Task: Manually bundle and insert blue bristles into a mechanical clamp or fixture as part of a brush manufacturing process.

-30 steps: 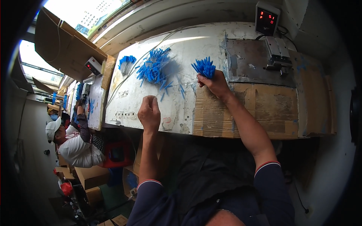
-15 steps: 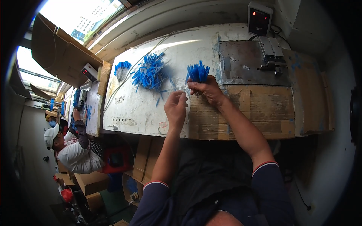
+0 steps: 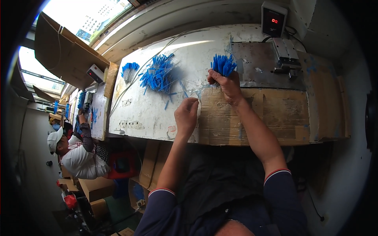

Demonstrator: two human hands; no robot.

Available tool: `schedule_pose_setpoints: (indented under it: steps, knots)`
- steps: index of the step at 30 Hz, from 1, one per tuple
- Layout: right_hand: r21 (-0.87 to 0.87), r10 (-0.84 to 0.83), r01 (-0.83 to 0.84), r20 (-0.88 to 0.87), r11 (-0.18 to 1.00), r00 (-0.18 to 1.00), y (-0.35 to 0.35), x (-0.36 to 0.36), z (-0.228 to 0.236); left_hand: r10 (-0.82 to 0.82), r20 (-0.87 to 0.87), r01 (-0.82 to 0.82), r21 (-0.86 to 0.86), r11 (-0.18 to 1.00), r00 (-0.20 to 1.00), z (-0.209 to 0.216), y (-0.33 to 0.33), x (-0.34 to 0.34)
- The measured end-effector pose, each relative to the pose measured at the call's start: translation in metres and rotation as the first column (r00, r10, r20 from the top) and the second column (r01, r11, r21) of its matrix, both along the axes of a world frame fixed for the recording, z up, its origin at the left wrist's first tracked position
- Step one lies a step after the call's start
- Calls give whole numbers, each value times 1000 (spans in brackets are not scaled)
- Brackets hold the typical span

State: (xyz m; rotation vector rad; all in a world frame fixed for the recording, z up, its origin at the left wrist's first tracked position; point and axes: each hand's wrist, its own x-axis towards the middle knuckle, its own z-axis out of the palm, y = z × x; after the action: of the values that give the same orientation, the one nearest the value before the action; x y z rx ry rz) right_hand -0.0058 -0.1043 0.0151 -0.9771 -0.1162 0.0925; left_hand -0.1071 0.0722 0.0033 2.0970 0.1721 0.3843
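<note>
My right hand (image 3: 227, 84) is closed round a bundle of thin wire-like sticks with blue tips (image 3: 223, 65). The tips point up and away from me, and the pale lower ends poke out below the fingers. My left hand (image 3: 186, 114) hovers over the white tabletop, its fingers curled together; whatever they may hold is hidden. Beyond it lies a loose heap of the same blue-tipped sticks (image 3: 158, 74), with a few strays beside it. A smaller, neater bunch (image 3: 129, 72) rests farther left.
The white table (image 3: 157, 126) has a cardboard sheet (image 3: 271, 118) at its right front. A metal plate (image 3: 252, 59) with a clamp-like device (image 3: 286, 57) lies behind. A digital display box (image 3: 273, 19) stands at the back. A co-worker in a white cap (image 3: 80, 157) sits at another table, left.
My right hand has moved right and slightly away with the bundle. My left hand has shifted slightly, its fingers now closer together. The display's red digits have changed.
</note>
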Motion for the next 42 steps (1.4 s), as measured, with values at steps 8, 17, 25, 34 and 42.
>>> schedule_pose_setpoints:
  steps: [8,17,25,34,42]
  knots:
    - [-601,237,211,577,771,781,21,-12,-17,-165,94,131,292,947,982,42,13,19]
    - [-267,36,-23,44,963,998,9,0,-13,68,-25,-49,459,887,997,7,67,34]
    - [-315,75,-62,29,947,997,12,-1,-22,260,-154,-109,626,772,953,7,34,41]
    - [-448,101,-45,101,893,990,11,-3,-19,296,-116,-165,618,768,948,-1,37,34]
    - [-58,185,-192,-116,980,976,14,-7,-16,-14,38,4,234,972,999,1,0,7]
